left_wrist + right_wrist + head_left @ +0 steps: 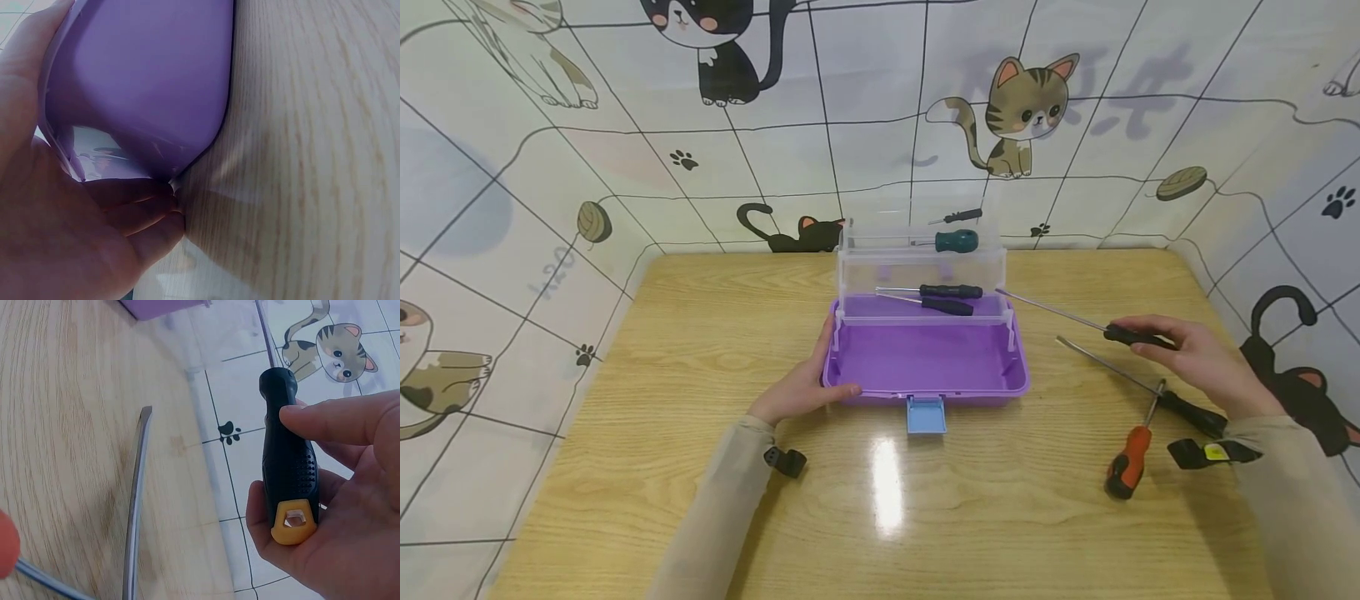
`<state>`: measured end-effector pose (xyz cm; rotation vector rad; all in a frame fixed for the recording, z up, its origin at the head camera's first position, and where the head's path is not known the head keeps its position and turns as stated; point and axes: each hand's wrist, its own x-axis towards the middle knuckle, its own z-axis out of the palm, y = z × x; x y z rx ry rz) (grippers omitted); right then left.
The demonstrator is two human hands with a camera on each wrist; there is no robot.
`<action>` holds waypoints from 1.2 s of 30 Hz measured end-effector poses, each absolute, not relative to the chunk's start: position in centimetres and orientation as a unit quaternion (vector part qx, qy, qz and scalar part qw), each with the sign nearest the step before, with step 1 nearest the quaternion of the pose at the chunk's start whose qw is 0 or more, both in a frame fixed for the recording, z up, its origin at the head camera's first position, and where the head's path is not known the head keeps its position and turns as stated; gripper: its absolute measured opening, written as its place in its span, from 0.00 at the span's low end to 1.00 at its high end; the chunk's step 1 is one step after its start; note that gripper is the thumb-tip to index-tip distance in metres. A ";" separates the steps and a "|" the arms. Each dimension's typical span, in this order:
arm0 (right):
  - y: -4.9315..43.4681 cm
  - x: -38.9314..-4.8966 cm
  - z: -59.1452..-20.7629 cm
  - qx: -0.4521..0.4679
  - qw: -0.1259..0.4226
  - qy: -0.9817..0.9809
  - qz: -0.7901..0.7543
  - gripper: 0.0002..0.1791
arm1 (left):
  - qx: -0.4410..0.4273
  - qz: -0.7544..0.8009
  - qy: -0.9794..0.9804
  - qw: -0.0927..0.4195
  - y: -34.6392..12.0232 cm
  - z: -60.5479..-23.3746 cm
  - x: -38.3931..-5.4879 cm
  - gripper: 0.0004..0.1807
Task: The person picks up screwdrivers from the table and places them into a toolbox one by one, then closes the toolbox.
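Observation:
A purple toolbox (pixel 925 358) stands open on the table, its clear lid tray raised at the back and a blue latch (pixel 927 415) hanging in front. My left hand (pixel 805 379) grips its left front corner, thumb along the front rim and fingers against the side. To the right of the box, my right hand (pixel 1198 354) holds a long screwdriver (pixel 289 456) by its black handle with a yellow end. Its shaft points left, with the tip near the box's right side. Several screwdrivers, one with a green handle (pixel 957 242), lie in the clear tray (pixel 921 265).
Below my right hand, a black-handled screwdriver (pixel 1191 412) lies on the wooden table (pixel 1000 508). A red-and-black screwdriver (pixel 1130 462) lies beside it, its shaft meeting the other one. Sheeting printed with cats (pixel 880 100) surrounds the table's back and sides.

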<state>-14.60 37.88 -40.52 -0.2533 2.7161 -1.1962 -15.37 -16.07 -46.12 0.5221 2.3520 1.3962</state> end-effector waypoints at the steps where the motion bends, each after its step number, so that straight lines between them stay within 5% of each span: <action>1: 37.7 -14.6 -40.5 -0.085 0.080 0.908 -0.403 0.23 | 0.185 0.494 0.831 0.178 -16.1 -46.1 -15.4 0.65; 36: 32.8 -14.8 -40.6 -0.150 0.077 0.892 -0.419 0.20 | 0.181 0.501 0.827 0.179 -15.9 -45.9 -15.3 0.66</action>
